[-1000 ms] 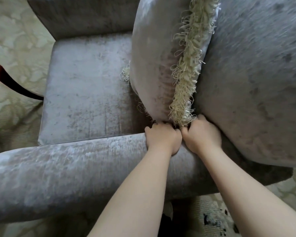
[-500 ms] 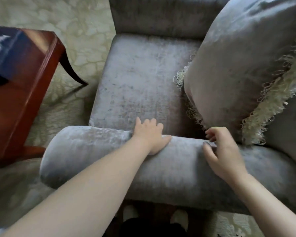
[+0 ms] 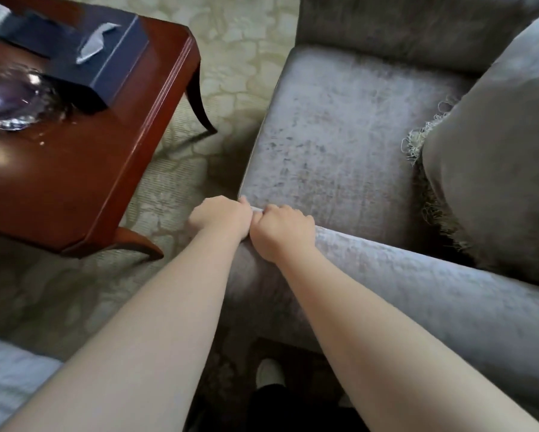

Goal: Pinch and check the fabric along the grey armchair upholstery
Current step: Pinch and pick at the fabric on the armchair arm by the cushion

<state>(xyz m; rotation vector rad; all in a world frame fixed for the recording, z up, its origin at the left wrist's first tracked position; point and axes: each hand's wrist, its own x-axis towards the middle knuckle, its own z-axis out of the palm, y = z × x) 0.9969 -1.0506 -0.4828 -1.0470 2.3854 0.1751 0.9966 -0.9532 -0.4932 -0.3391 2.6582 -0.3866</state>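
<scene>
- Hands side by side, touching: left hand (image 3: pixel 221 215) and right hand (image 3: pixel 279 231), both curled, pinching the seat cushion's front corner edge.
- Grey armchair (image 3: pixel 333 145) spreads beyond them and rightward; its near armrest (image 3: pixel 433 294) lies under the right forearm.
- Fringed cushion (image 3: pixel 495 169) rests far right.

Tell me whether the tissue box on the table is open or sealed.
Open: a tissue sticks up from the top slot of the dark box, which lies flat on the table.
</scene>
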